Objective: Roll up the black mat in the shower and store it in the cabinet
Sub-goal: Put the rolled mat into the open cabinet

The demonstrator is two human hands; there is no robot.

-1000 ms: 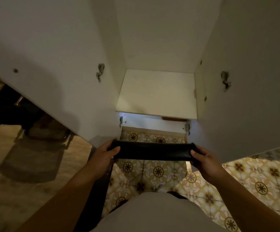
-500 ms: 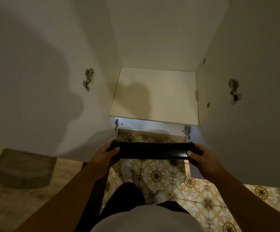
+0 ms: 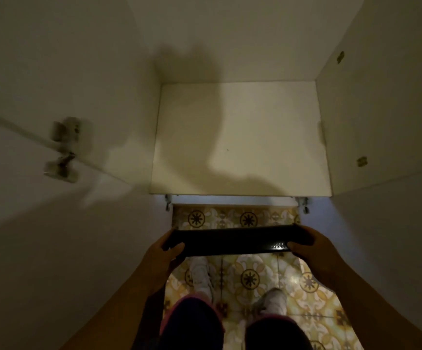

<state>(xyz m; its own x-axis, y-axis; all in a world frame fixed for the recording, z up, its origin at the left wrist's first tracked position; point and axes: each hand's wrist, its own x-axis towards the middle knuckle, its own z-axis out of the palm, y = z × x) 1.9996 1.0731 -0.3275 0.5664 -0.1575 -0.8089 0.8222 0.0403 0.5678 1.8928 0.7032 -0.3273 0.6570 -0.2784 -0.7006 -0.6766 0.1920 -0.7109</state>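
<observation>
Black mat (image 3: 232, 240) rolled into a long, slim tube, held level and crosswise in mid-air, just in front of the open cabinet (image 3: 237, 137) and a little lower in view than its front edge. Smooth, dark, slightly glossy surface, with a small patch of raised dots catching light near the right end. No brand, label or writing readable anywhere.

Left hand (image 3: 163, 258) wrapped around the left end of the roll, thumb on the near side, fingers curled behind it. Right hand (image 3: 313, 251) clamped the same way around the right end, thumb on the near face beside the shiny dots. Both forearms reaching in from the bottom corners.

Directly beyond the roll, a pale shelf floor inside the cabinet, bare, crossed by a large soft shadow. White cabinet doors (image 3: 40, 223) swung wide open to either side of the roll, with a blurred metal hinge (image 3: 62, 150) on the left one and small fittings on the right wall of the cabinet.

Beneath the roll, patterned floor tiles (image 3: 250, 279) in yellow and cream with dark sunburst medallions. Two light-coloured shoes (image 3: 201, 274) standing on the tiles below the roll, dark trouser legs nearest the viewer
</observation>
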